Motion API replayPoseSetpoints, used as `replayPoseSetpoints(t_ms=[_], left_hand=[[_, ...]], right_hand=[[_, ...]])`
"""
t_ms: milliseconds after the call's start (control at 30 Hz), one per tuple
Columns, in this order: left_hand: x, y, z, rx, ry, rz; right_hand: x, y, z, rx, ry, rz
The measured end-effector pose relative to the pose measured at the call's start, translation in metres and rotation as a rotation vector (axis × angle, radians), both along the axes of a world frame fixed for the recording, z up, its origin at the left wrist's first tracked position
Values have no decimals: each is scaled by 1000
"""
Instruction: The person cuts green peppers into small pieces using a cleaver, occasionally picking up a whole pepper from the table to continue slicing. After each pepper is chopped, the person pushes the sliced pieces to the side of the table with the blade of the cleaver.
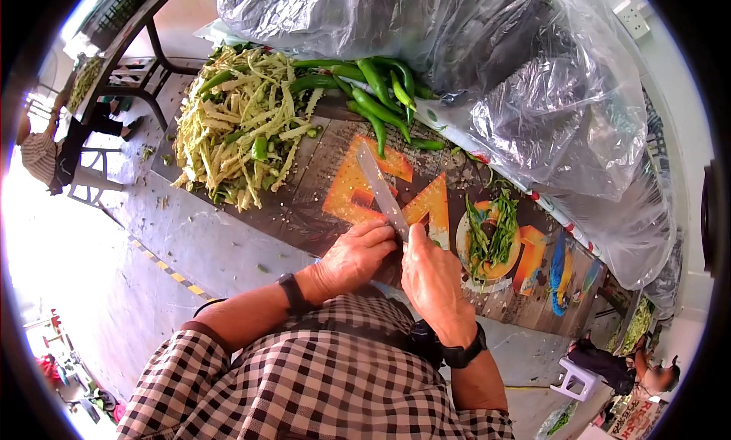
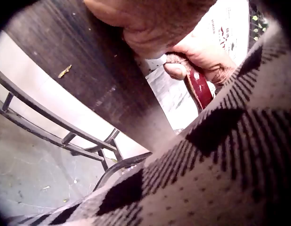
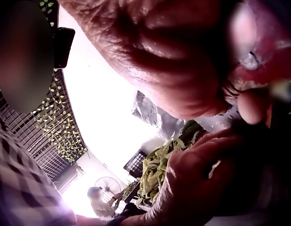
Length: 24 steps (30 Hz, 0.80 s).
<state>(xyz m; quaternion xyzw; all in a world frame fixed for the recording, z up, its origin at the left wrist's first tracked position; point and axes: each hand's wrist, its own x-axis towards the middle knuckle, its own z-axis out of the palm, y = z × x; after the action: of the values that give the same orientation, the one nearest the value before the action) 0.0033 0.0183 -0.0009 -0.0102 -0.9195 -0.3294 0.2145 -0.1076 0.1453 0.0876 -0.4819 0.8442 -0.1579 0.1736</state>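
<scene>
The right hand grips a knife by its handle, red in the left wrist view. Its long blade points up and away over the table. Beside the blade's base, the left hand has its fingers bent in close to the knife; whatever lies under them is hidden. Beyond the hands are whole green chillies. Left of these rises a large heap of pale green cut pieces. A small pile of green strips lies right of the right hand.
Clear plastic bags cover the table's far side. The patterned tabletop has small scraps on it. A person in a striped top is at another table on the far left; another person is at the lower right near a white stool.
</scene>
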Motion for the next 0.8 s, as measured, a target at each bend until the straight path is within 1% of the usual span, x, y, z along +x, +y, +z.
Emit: replayPoseSetpoints(t_ms=[133,233,267,367,400,500,600,800], left_hand=[[1,2,9,-73,-28,68],[5,1,8,-47,-36,63],[6,1,8,-49,-26,58],[6,1,4,-45,1,46],[7,1,3,-37,7,48],[7,0,1,-11,23,46],[6,0,5,36,39,66],[6,-4,7,137,104,116]], right_hand=[[-3,19,0,-1,-70,-53],[-2,37,4,67,5,-160],[-3,45,-4,-49,17,-179],[-2,54,1,-8,8,-242],[0,55,4,-58,-43,-242],[4,56,11,-30,-78,-203],[5,58,3,-86,-93,-176],[4,63,-2,-103,-157,-220]])
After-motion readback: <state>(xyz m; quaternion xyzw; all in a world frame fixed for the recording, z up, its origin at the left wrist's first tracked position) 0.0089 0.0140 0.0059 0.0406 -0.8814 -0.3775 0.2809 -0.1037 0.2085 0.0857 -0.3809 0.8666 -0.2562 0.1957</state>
